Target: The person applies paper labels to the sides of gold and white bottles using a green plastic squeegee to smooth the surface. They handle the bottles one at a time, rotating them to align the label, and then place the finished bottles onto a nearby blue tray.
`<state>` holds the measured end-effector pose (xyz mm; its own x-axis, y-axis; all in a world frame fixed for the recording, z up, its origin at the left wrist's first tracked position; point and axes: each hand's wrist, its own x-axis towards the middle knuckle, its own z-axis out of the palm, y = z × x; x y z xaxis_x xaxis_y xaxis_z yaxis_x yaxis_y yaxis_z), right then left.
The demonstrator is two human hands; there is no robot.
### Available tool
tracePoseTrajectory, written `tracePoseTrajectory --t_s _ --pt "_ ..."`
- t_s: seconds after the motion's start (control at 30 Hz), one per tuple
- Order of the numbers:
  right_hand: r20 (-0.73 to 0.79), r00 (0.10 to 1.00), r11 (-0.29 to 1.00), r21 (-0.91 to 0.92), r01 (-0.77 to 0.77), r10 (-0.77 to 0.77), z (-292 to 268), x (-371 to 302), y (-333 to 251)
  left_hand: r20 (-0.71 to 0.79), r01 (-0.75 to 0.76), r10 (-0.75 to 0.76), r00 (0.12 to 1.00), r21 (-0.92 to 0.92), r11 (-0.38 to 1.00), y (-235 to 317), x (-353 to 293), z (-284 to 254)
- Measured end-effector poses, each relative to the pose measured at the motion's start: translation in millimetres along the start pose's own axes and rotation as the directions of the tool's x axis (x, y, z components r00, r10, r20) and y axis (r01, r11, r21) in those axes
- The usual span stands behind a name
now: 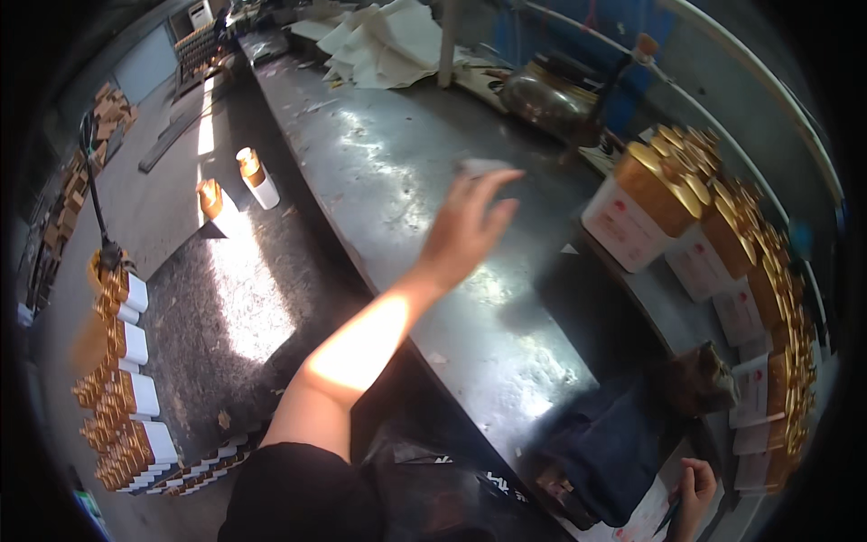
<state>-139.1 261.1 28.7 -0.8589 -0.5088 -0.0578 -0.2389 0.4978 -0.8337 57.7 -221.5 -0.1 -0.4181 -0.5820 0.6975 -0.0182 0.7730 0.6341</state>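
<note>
My left hand (459, 233) reaches out over the grey metal worktable (397, 163), bare arm extended, fingers stretched and thumb apart. A small blurred grey patch shows at its fingertips; I cannot tell whether that is a thing or the tabletop. At the lower right, my right hand (694, 492) has curled fingers beside a thin dark object that I cannot name. Under it lies a white printed sheet (646, 513). Next to that hand is a bundle of dark navy cloth (605, 447), with a brownish crumpled thing (703, 379) at its far end.
White bottles with gold pump tops (641, 203) stand packed along the right edge. More such bottles (140, 393) line the left side. Two bottles (259, 179) stand apart on the dark surface (199, 334). White sheets (384, 45) and a round metallic vessel (546, 95) lie at the back.
</note>
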Motion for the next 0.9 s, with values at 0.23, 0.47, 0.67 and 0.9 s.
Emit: tracePoseTrajectory --t_s 0.23,0.47,0.67,0.9 --pt "-0.205 0.979 0.993 -0.111 -0.038 0.014 -29.8 -19.3 10.4 -0.412 0.373 -0.043 0.91 0.769 0.518 -235.0 -77.3 -250.2" --pt "-0.324 0.931 0.971 0.215 -0.101 0.168 -25.5 -61.7 2.6 -0.668 0.728 -0.559 0.491 0.667 -0.158 -336.8 -65.4 -453.4" --pt "-0.321 0.915 0.962 0.199 -0.188 0.245 -39.0 -70.4 0.4 -0.623 0.657 -0.515 0.589 0.74 -0.145 -329.7 -63.7 -452.1" --pt "-0.312 0.934 0.982 -0.023 -0.189 0.173 -38.7 -18.2 12.6 -0.514 0.496 -0.417 0.75 0.853 -0.16 -286.4 -138.3 -444.8"
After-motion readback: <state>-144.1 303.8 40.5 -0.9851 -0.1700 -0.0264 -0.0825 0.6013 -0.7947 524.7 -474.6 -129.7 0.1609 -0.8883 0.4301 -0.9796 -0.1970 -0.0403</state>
